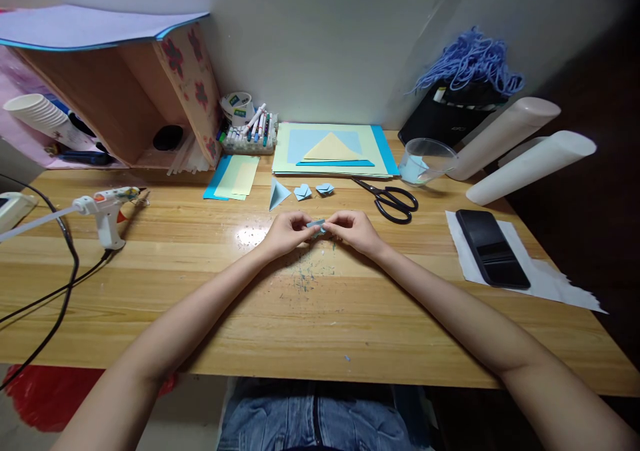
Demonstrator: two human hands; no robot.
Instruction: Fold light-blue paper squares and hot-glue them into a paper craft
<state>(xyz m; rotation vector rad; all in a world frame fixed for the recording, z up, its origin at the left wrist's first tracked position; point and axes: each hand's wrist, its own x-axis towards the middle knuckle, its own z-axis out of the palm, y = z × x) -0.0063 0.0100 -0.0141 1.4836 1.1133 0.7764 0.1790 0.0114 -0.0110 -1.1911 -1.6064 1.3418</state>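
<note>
tabletop [240,331] of pale wood spans the view, and two bare forearms reach in across its near edge, spread wide at the elbows and angling inward until the hands almost meet near the middle. beyond them, by the wall, lies the widest paper, a stack of sheets [285,164] in pale yellow and blue, bearing a yellow triangle [330,150]; much of this looks unused, so plenty of material seems left. cut rectangles [235,174] lie left of the stack, apparently unfolded too.

the left hand [290,232] and right hand [354,230] face each other low over the wood, fingers curled, thumbs toward the wearer. each thumb presses against its fingertips, and between them they grasp opposite ends of one small blue paper; whether it touches the table, i cannot tell.

past the left hand, a blue triangle [279,194] sits creased and partly open, perhaps at an early stage. next, a left folded piece [303,192] and a right folded piece [325,188] look compact and close to done. the blue paper [316,225] in the fingers seems midway, its shape mostly hidden. smallest are dark flecks [305,276] scattered below the hands.
</note>
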